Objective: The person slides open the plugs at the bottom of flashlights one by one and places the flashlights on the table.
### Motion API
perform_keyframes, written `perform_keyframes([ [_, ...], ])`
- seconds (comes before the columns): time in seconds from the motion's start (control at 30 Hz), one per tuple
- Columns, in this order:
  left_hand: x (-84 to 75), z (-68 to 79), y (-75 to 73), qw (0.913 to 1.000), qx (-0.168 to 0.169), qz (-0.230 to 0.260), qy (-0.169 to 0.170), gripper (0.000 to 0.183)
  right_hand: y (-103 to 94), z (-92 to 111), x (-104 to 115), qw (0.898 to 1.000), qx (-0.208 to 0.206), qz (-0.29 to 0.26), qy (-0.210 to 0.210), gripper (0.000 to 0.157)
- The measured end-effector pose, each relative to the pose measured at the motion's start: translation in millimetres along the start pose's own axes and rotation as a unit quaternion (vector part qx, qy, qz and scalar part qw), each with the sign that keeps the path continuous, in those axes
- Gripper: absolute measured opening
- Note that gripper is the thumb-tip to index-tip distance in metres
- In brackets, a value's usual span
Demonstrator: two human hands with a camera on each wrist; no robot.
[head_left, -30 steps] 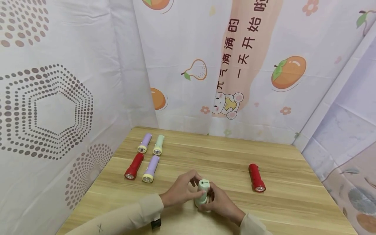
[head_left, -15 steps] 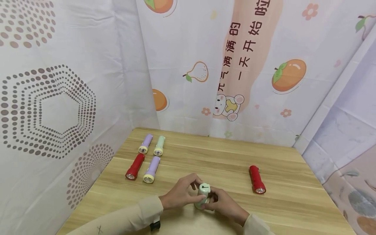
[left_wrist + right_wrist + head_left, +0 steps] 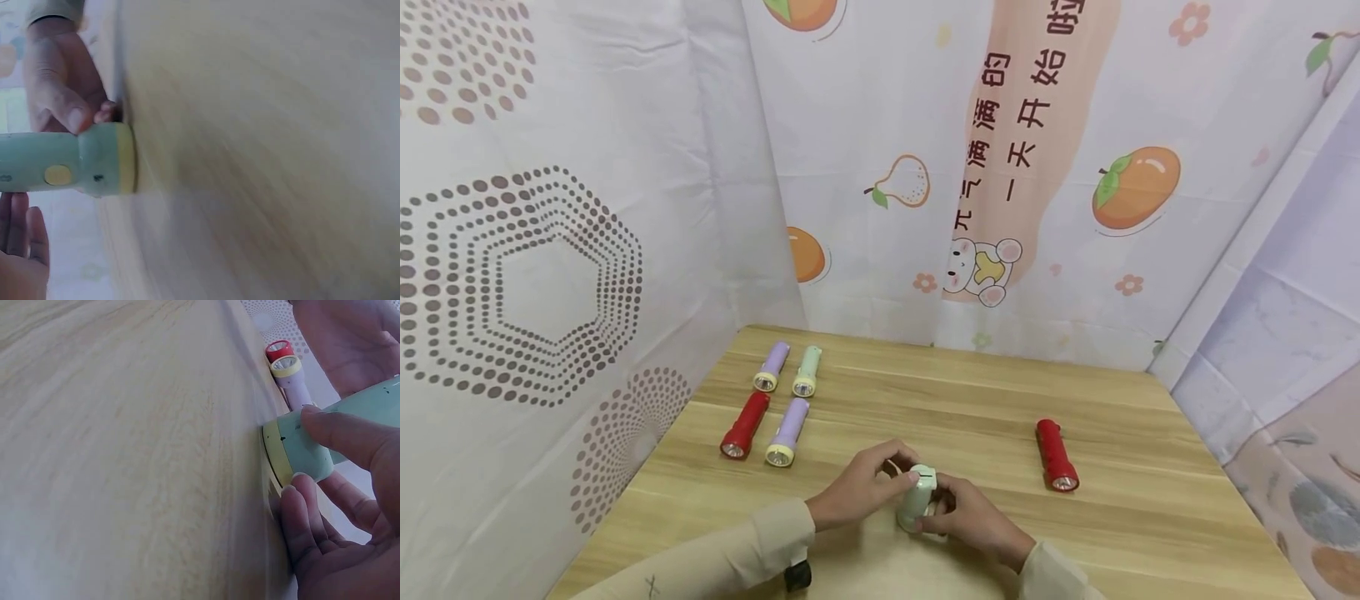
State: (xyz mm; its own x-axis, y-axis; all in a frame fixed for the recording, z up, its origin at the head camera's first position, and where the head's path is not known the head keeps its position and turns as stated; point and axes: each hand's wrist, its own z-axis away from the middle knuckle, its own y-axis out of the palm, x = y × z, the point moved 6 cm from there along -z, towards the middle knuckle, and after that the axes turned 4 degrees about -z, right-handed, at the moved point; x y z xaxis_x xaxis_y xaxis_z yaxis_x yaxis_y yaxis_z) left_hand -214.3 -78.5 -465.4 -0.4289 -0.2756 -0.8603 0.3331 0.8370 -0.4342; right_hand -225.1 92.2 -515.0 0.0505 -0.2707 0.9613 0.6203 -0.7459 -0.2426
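In the head view, a pale green flashlight (image 3: 914,504) stands nearly upright, tail up, between both hands at the near middle of the table. Its cream head ring (image 3: 127,157) faces down against the wood, and a cream button (image 3: 57,175) shows on its body. The left hand (image 3: 867,490) holds the tail end, thumb at the top edge and fingers behind it. Lower down, the right hand (image 3: 973,521) grips the flashlight's head, its thumb (image 3: 340,434) on one side and fingertips at the ring.
Left on the table lie two purple flashlights (image 3: 772,367) (image 3: 788,429), another green flashlight (image 3: 807,371) and a red flashlight (image 3: 745,425). A second red flashlight (image 3: 1056,454) lies at the right. Printed curtains (image 3: 865,108) border the wooden table (image 3: 925,392).
The left thumb has moved up from the green flashlight's side to its tail edge, covering part of the dark mark there. The right hand keeps its hold low down.
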Motion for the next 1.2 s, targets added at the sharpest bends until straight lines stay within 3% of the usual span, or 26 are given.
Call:
perform_keyframes([
  [0.2, 3.0, -1.3, -0.8, 0.9964, 0.017, 0.066, -0.051, 0.022, 0.6, -0.7, 0.1, 1.000, -0.003, 0.001, 0.003, 0.057],
  [0.33, 4.7, -1.9, -1.0, 0.9933, 0.022, 0.093, -0.066, 0.024, 0.9, -1.2, 1.5, 1.000, -0.006, 0.004, -0.002, 0.055],
  [0.83, 2.6, -7.3, -1.0, 0.9869, 0.024, 0.119, -0.107, 0.021, -3.1, -0.7, 3.6, 1.000, -0.011, 0.008, 0.002, 0.051],
  [1.2, 2.7, -4.1, -1.2, 0.9875, 0.049, 0.102, -0.109, 0.021, -0.4, -0.1, -1.7, 1.000, -0.008, -0.001, 0.004, 0.052],
])
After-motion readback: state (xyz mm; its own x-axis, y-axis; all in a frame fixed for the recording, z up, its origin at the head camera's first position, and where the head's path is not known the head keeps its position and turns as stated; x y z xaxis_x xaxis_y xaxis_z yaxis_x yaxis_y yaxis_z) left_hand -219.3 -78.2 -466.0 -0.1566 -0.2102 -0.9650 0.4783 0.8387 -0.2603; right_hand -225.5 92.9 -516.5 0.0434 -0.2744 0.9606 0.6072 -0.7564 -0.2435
